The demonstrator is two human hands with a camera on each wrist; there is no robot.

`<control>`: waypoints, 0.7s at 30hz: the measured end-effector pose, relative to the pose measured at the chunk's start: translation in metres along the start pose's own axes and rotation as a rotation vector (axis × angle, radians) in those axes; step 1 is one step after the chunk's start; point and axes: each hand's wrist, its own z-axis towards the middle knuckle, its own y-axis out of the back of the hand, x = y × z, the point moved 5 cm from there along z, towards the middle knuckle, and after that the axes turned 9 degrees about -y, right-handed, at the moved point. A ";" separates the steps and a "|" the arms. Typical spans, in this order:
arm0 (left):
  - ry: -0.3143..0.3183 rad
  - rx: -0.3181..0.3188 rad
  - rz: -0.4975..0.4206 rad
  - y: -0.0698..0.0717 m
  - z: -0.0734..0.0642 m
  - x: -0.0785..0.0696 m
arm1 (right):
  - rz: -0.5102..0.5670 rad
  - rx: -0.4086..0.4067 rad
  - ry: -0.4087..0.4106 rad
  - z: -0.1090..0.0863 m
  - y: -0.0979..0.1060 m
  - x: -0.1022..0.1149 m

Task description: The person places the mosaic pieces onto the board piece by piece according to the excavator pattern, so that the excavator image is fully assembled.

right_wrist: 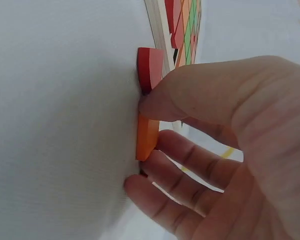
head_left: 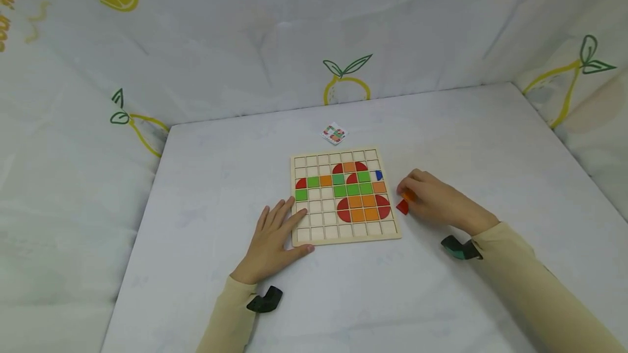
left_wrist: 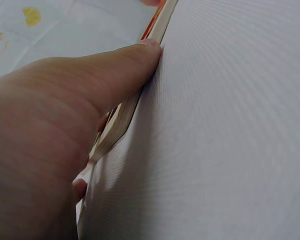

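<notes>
A pale wooden grid board (head_left: 318,220) lies on the table, with green, orange and red tiles and a blue piece (head_left: 379,175) set in its squares. My left hand (head_left: 275,238) rests over the board's lower left corner, fingers spread, its thumb (left_wrist: 125,65) against the board's near edge. Just right of the board, my right hand (head_left: 432,200) has its thumb and curled fingers around an orange tile (right_wrist: 147,137). Beside the thumb tip sits a red tile (right_wrist: 150,70), close to the board's edge. Part of the orange tile is hidden by the fingers.
Behind the board lies a small card (head_left: 335,133) printed with a coloured pattern. The white table (head_left: 221,168) meets a cloth backdrop (head_left: 245,42) with lemon drawings at its far edge.
</notes>
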 end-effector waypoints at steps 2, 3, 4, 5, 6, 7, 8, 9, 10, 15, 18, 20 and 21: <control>0.007 0.014 -0.002 -0.001 0.000 0.001 | -0.023 -0.001 -0.007 0.000 0.000 0.000; 0.011 0.019 -0.004 -0.001 0.000 0.001 | -0.033 -0.002 -0.009 0.000 0.001 0.001; 0.013 0.022 -0.006 -0.001 0.000 0.001 | -0.039 -0.002 -0.011 0.001 0.001 0.001; 0.014 0.024 -0.007 -0.001 0.000 0.001 | -0.040 -0.001 -0.012 0.001 0.001 0.001; 0.017 0.027 -0.006 -0.002 0.000 0.002 | -0.040 0.001 -0.012 0.001 0.002 0.001; 0.020 0.030 -0.004 -0.002 0.000 0.002 | -0.039 0.003 -0.011 0.002 0.002 0.002; 0.022 0.032 -0.001 -0.002 0.000 0.002 | -0.037 0.007 -0.011 0.003 0.002 0.002; 0.022 0.034 0.002 -0.002 0.000 0.003 | -0.035 0.011 -0.012 0.004 0.002 0.002; 0.021 0.035 0.003 -0.002 0.000 0.003 | -0.035 0.013 -0.013 0.004 0.002 0.002; 0.014 0.031 0.006 -0.003 0.001 0.003 | -0.042 0.020 -0.013 0.009 0.005 0.006; 0.014 0.029 0.013 -0.003 0.001 0.004 | -0.041 0.023 0.004 0.013 0.012 0.014; 0.014 0.028 0.017 -0.004 0.001 0.004 | -0.035 0.031 0.015 0.016 0.017 0.021; 0.014 0.028 0.016 -0.004 0.001 0.005 | -0.031 0.037 0.021 0.017 0.020 0.025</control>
